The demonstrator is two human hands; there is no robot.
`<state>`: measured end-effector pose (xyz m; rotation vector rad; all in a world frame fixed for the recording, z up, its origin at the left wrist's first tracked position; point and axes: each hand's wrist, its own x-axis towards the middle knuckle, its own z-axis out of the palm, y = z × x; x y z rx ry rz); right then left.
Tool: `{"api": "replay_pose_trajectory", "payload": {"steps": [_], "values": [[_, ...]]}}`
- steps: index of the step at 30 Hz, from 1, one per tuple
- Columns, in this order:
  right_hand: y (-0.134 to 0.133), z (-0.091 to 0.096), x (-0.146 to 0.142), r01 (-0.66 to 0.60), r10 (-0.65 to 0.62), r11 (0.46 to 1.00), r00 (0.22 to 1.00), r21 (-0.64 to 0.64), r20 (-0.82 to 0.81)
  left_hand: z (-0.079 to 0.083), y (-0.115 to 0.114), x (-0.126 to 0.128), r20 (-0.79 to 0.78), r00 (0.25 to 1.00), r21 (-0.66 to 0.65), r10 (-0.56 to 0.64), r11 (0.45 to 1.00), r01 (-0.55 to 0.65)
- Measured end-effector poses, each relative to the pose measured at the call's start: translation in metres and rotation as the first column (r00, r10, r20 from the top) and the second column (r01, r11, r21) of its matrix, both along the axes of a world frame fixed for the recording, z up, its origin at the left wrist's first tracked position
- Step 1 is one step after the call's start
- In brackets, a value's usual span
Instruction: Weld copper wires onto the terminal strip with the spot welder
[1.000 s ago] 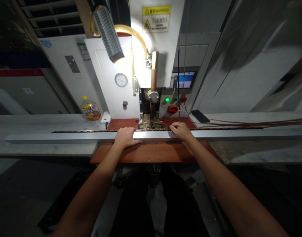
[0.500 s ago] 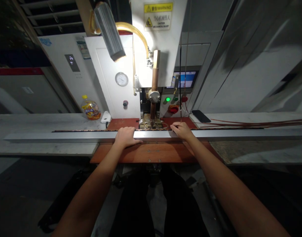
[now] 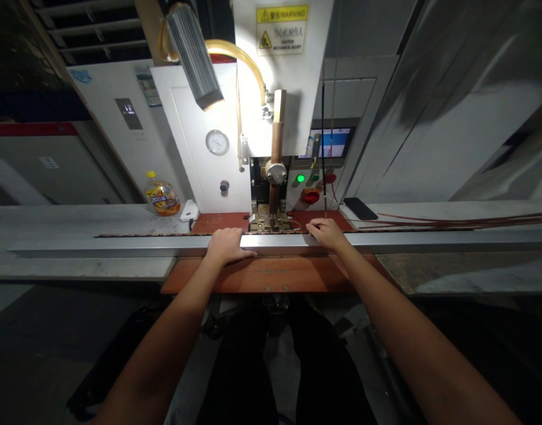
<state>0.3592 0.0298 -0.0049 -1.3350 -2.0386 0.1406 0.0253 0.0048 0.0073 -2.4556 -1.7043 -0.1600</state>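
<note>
Evidently nothing shifts: the left hand (image 3: 227, 245) stays clasped over the metal bar (image 3: 277, 241) lying across the desk (image 3: 98, 267); the right hand (image 3: 327, 234) keeps its fingertips at the far edge, grip unclear. Work seems steadied.

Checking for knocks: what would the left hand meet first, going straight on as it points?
Probably the dark strip along the silver bar, then the reddish plate beyond; depth is unclear.

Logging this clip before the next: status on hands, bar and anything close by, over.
Left hand draped over silver bar. Right hand pinched at bar's far edge, contents unclear. Upright copper rod just beyond bar, between hands.
</note>
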Motion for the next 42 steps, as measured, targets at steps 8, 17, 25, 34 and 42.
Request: {"api": "replay_pose_trajectory", "payload": {"steps": [8, 17, 25, 34, 42], "values": [[0.006, 0.001, 0.0, -0.023, 0.023, 1.0, 1.0, -0.004, 0.014, 0.001, 0.006, -0.001, 0.004, 1.0, -0.046, 0.005, 0.999, -0.005], [0.011, -0.002, 0.0, -0.025, 0.025, 0.999, 1.0, -0.034, -0.009, 0.003, 0.009, -0.001, 0.009, 1.0, -0.088, 0.024, 0.996, -0.023], [0.012, 0.001, 0.0, -0.024, 0.024, 0.998, 1.0, -0.053, -0.008, -0.002, 0.015, -0.005, 0.021, 1.0, -0.1, 0.018, 0.995, -0.016], [0.017, -0.002, -0.001, -0.001, 0.0, 0.999, 1.0, -0.038, -0.028, -0.004, 0.021, -0.006, 0.013, 1.0, -0.11, 0.025, 0.994, -0.023], [0.019, -0.001, 0.001, -0.035, 0.032, 0.998, 0.997, -0.052, -0.064, -0.003, 0.022, -0.006, 0.027, 0.999, -0.117, 0.031, 0.993, -0.027]]}}
